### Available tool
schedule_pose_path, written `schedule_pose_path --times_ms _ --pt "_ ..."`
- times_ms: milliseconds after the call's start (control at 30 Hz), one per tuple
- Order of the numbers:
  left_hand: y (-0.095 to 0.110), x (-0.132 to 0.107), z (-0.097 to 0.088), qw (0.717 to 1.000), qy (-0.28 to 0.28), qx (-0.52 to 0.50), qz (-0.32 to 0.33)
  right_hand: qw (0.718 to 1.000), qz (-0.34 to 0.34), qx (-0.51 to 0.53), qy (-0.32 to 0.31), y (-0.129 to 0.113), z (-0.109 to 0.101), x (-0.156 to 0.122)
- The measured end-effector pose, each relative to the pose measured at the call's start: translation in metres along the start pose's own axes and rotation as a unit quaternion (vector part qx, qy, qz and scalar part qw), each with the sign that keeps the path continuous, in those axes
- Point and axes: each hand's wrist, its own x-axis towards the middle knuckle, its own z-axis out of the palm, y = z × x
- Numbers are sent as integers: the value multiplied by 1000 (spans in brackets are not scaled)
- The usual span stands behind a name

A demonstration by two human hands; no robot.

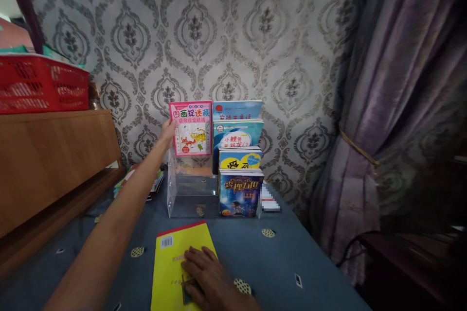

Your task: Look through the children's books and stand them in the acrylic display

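Note:
My left hand (168, 132) reaches far forward and grips the left edge of a pink children's book (191, 128), held upright at the back of a clear acrylic book stand (182, 189). The stand's right side holds several upright books, with a dark blue one (239, 193) at the front. My right hand (204, 272) lies flat, fingers spread, on a yellow book (175, 265) that rests on the blue tablecloth (277, 262) close to me.
A wooden cabinet (54, 155) stands on the left with a red basket (40, 82) on top. More books (155, 184) lie flat behind my left arm. Patterned wallpaper is behind, and a purple curtain (401, 97) hangs at the right past the table's edge.

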Motion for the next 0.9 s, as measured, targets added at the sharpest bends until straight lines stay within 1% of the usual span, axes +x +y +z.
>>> schedule_pose_path --times_ms 267,500,900 --pt "6 -6 4 1000 -7 -28 -5 1000 -18 -8 19 5 4 1" --pt "11 -12 4 999 -36 -37 -14 1000 0 -1 -7 -3 -4 2" --pt "11 -18 0 999 -39 10 -10 1000 -2 4 8 -3 -3 1"
